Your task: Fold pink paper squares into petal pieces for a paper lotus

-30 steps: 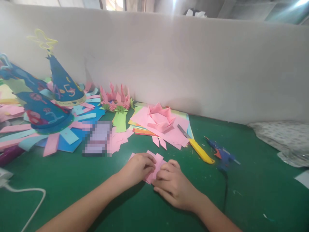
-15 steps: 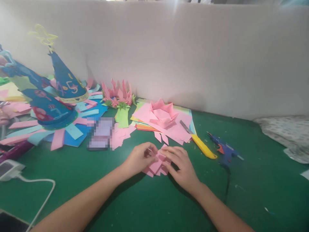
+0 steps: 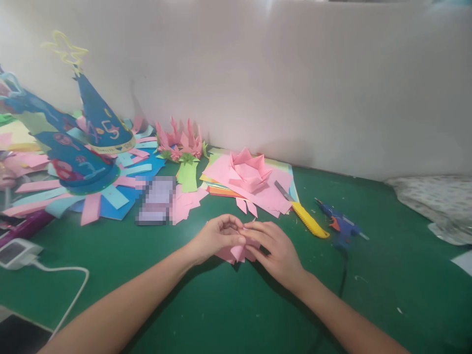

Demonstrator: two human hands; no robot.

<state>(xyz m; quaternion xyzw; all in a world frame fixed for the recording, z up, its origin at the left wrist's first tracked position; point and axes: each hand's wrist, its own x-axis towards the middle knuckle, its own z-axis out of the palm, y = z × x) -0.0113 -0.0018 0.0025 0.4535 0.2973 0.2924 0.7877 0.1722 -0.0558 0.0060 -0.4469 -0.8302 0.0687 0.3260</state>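
Observation:
Both of my hands meet over a small piece of pink paper (image 3: 239, 252) near the middle of the green table. My left hand (image 3: 218, 239) pinches the paper between thumb and fingers from the left. From the right, my right hand (image 3: 276, 251) grips it with bent fingers, the fingertips almost touching those of the left. The paper is bent up between them, and its upper part is hidden by the fingers. More pink paper with pointed edges (image 3: 224, 254) shows beneath my hands. Just beyond lies a folded pink paper ring with points (image 3: 250, 169) on stacked coloured sheets (image 3: 221, 178).
A yellow cutter knife (image 3: 310, 221) and a blue glue gun (image 3: 342, 226) lie right of my hands. Left stand blue decorated cone hats (image 3: 101, 120), a pink paper crown (image 3: 184, 142) and a blurred phone (image 3: 157, 200). A white cable (image 3: 72, 269) crosses the front left. A wall (image 3: 295, 83) closes the back.
My fingers have come closer together, and the pink paper, flatter before, is now bent up between them. The view has shifted slightly.

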